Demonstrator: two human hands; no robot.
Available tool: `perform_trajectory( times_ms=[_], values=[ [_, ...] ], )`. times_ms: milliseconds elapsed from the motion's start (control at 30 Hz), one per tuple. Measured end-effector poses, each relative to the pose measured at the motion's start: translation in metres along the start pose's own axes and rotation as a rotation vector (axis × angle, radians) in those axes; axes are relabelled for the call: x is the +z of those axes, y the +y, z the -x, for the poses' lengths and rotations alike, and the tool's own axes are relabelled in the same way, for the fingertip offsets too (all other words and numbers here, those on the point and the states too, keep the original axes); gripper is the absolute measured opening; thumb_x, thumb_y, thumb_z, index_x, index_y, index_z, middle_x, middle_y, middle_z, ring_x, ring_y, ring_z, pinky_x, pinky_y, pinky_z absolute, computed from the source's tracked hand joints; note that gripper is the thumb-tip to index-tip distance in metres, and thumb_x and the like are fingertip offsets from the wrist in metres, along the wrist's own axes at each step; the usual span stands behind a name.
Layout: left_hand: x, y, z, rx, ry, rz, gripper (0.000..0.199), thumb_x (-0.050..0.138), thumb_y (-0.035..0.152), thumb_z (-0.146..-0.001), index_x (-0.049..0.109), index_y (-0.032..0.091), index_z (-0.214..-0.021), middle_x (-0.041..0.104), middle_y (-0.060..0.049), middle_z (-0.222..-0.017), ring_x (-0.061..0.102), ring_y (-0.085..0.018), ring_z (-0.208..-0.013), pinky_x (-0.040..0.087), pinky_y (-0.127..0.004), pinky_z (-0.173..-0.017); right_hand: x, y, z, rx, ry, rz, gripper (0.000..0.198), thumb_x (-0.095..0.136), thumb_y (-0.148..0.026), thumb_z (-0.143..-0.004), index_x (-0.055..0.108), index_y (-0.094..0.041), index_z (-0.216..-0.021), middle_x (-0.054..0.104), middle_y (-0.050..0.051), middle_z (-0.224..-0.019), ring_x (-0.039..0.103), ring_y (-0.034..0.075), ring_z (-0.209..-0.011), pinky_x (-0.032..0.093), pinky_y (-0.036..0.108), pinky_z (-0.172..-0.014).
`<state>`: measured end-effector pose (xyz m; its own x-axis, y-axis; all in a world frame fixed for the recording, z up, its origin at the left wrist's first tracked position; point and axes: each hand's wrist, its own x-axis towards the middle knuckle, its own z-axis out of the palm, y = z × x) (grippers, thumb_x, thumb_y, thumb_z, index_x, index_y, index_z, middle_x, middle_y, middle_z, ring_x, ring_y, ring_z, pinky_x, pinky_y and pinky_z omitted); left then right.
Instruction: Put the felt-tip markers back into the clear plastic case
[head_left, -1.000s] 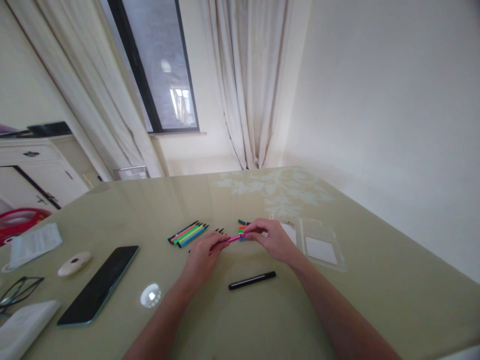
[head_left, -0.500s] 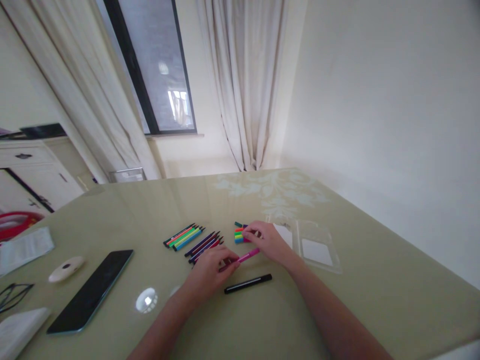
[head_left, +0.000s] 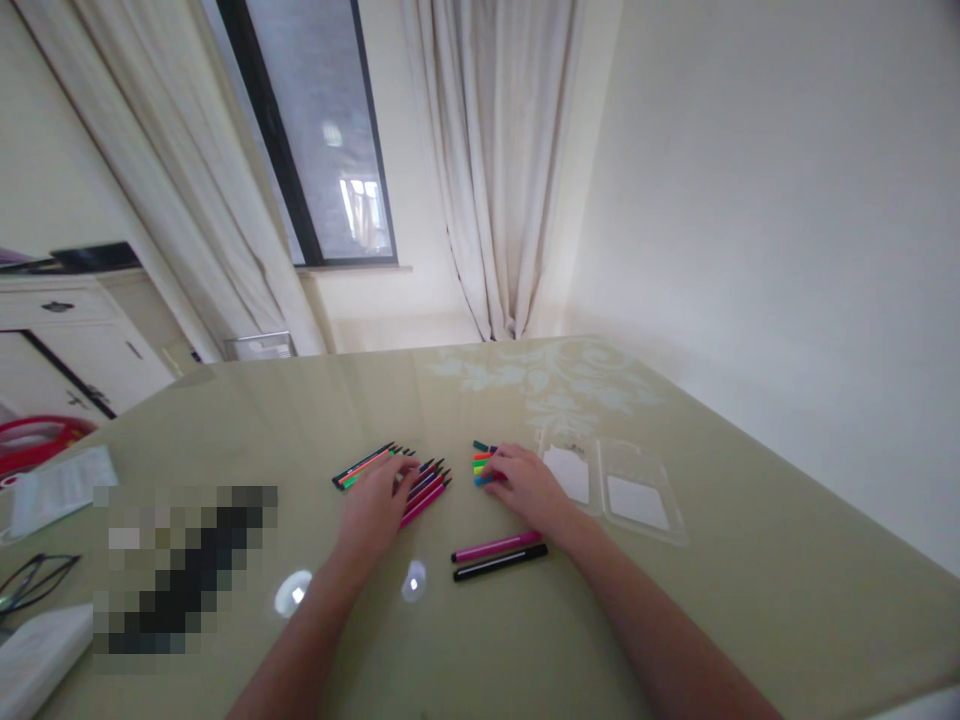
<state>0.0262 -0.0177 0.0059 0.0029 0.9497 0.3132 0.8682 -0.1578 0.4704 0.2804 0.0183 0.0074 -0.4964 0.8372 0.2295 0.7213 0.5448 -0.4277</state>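
Observation:
My left hand [head_left: 375, 503] is over the uncapped marker pens, its fingers curled around a marker that is mostly hidden. Beside it lie a group with black, orange and green barrels [head_left: 364, 466] and a group of dark and magenta markers [head_left: 427, 500]. My right hand [head_left: 529, 487] has its fingers closed at a small row of coloured marker caps [head_left: 480, 466], the fingertips on the blue one. Nearer to me, a capped magenta marker [head_left: 495, 547] lies alongside a capped black marker [head_left: 501, 563].
An opened clear plastic case [head_left: 677, 515] with white inserts lies right of my right hand. On the left are eyeglasses [head_left: 37, 580], a white object [head_left: 45, 655], a paper packet [head_left: 64, 485] and a pixelated dark patch [head_left: 187, 575]. A wall borders the table's right side.
The magenta marker that my left hand held now lies beside the black marker. My left hand has moved left and away onto the uncapped markers. My right hand stays at the caps.

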Motion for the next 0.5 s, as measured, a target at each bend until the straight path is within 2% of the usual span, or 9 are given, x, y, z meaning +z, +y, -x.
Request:
perform_trajectory(
  times_ms=[67, 167, 267, 500],
  values=[
    [-0.007, -0.020, -0.004, -0.079, 0.075, -0.195, 0.026, 0.049, 0.029, -0.099, 0.072, 0.021, -0.107, 0.072, -0.009, -0.108, 0.066, -0.028, -0.102, 0.048, -0.038, -0.091, 0.000, -0.001, 0.000, 0.015, 0.016, -0.012, 0.012, 0.075, -0.017, -0.087, 0.077, -0.021, -0.098, 0.070, 0.008, -0.108, 0.062, 0.024, -0.107, 0.046, 0.037, -0.098],
    [-0.013, -0.035, -0.005, -0.160, 0.042, -0.343, 0.025, 0.049, 0.030, -0.099, 0.071, 0.021, -0.106, 0.071, -0.010, -0.108, 0.066, -0.029, -0.104, 0.048, -0.038, -0.091, 0.002, -0.001, 0.000, 0.021, 0.045, -0.020, 0.012, 0.076, -0.017, -0.087, 0.078, -0.021, -0.098, 0.068, 0.008, -0.109, 0.060, 0.023, -0.107, 0.046, 0.036, -0.098],
    [-0.014, -0.038, -0.006, -0.202, -0.014, -0.353, 0.020, 0.052, 0.030, -0.098, 0.070, 0.020, -0.101, 0.071, -0.008, -0.104, 0.066, -0.027, -0.100, 0.048, -0.035, -0.089, 0.004, 0.000, 0.000, 0.008, 0.058, -0.019, 0.012, 0.075, -0.018, -0.088, 0.078, -0.022, -0.099, 0.067, 0.007, -0.109, 0.060, 0.022, -0.107, 0.045, 0.035, -0.098],
    [-0.010, -0.037, -0.007, -0.165, -0.029, -0.348, 0.015, 0.055, 0.027, -0.097, 0.068, 0.023, -0.100, 0.068, -0.007, -0.104, 0.065, -0.026, -0.101, 0.048, -0.034, -0.087, 0.007, -0.003, -0.001, 0.008, 0.085, -0.027, 0.010, 0.076, -0.016, -0.087, 0.077, -0.022, -0.094, 0.065, 0.006, -0.109, 0.059, 0.023, -0.108, 0.046, 0.036, -0.099]
  ],
)
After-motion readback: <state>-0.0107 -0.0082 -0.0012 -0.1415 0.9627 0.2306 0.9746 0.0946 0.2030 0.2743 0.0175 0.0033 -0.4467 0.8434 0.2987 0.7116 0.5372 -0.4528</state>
